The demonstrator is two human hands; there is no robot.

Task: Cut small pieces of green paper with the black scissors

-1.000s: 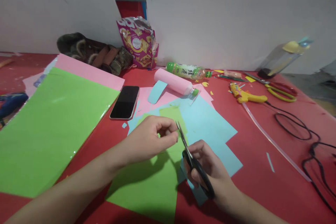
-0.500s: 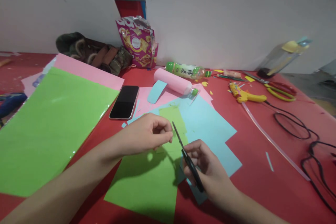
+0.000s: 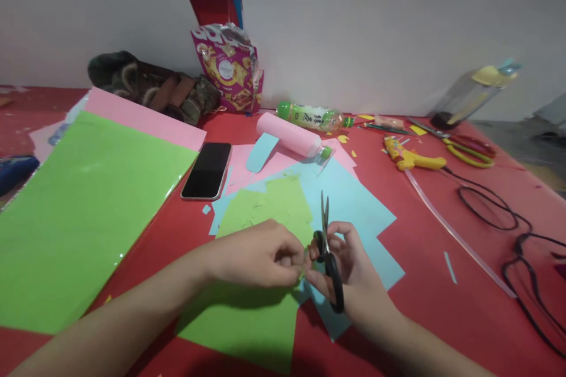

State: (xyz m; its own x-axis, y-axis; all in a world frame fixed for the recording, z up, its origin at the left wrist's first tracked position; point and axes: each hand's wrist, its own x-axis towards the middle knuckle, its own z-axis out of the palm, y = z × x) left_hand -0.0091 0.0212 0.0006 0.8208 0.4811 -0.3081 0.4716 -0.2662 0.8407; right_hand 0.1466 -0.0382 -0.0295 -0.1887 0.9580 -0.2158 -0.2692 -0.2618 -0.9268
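Note:
My right hand (image 3: pixel 354 274) grips black-handled scissors (image 3: pixel 328 247), their blades pointing up and slightly parted. My left hand (image 3: pixel 269 256) is closed in a pinch, its fingertips meeting those of my right hand. A small bit of green paper (image 3: pixel 302 275) shows between the fingertips, mostly hidden. Beneath both hands lies a green paper sheet (image 3: pixel 247 318) with a cut edge. Small green scraps (image 3: pixel 287 197) rest behind them, over light blue paper (image 3: pixel 354 206).
A phone (image 3: pixel 207 171) lies beside a green sheet pack (image 3: pixel 97 206) on the left. Behind are a pink-wrapped bottle (image 3: pixel 287 134), a green-capped bottle (image 3: pixel 313 116) and a snack bag (image 3: pixel 227 70). A yellow glue gun (image 3: pixel 411 156) with its cord and other scissors (image 3: pixel 469 150) lie right.
My hands have come together at the fingertips, the left moving right and slightly down. The scissors have turned more upright, and their blades have parted. The view has shifted slightly.

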